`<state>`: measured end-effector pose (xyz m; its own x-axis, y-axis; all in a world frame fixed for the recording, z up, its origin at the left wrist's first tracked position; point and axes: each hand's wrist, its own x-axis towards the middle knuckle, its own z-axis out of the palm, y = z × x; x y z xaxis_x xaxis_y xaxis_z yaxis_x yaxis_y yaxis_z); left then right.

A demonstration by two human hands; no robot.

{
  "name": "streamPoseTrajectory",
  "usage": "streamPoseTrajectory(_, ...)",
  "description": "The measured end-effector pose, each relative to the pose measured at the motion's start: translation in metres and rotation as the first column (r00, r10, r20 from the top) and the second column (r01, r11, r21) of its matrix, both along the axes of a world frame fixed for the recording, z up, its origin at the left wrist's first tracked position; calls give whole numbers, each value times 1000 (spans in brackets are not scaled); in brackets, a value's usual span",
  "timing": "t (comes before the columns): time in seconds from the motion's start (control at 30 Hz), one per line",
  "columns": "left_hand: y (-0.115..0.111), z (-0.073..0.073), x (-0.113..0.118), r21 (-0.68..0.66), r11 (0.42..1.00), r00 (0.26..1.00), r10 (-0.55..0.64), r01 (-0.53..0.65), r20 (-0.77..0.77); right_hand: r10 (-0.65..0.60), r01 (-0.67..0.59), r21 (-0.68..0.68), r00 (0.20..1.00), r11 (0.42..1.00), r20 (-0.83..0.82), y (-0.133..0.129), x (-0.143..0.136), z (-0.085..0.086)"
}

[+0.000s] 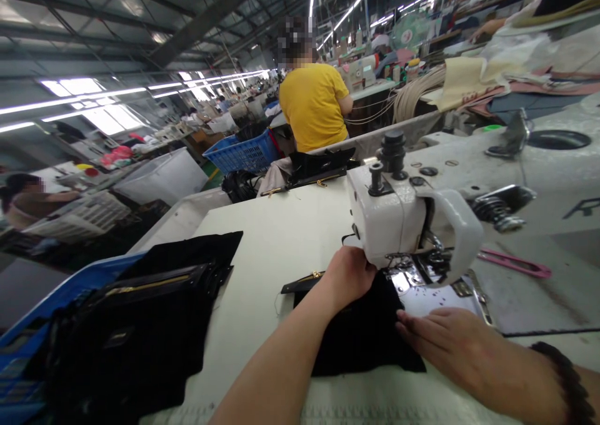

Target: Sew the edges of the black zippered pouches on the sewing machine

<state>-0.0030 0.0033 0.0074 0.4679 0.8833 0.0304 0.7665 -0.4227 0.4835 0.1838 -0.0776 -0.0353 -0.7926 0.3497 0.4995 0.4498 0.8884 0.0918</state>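
Observation:
A black fabric piece (pixel 370 337) lies under the needle area of a white sewing machine (pixel 389 219). My left hand (pixel 349 278) is closed over its upper part, beside the machine head, with fingertips partly hidden; a gold zipper end (pixel 315 275) shows just left of it. My right hand (pixel 450 344) lies with fingers stretched out, fingertips at the fabric's right edge. Light from the machine falls on the metal plate (pixel 422 294) between the hands.
Stacked black pieces with gold zippers (pixel 135 325) lie at the left over a blue basket (pixel 89 275). A pink tool (pixel 515 264) rests right of the machine. More black pieces (pixel 319 165) lie at the table's far edge. A person in yellow (pixel 314 106) sits beyond.

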Motion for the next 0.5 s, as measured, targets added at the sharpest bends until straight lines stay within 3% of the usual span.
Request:
streamPoseTrajectory(0.2,1,0,0,18,1000,998,-8,9,-66,16,-17,39,1000,999,24,2,2,5)
streamPoseTrajectory(0.5,8,-6,2,22,1000,991,-17,20,-133,16,-15,-35,999,999,37,10,0,16)
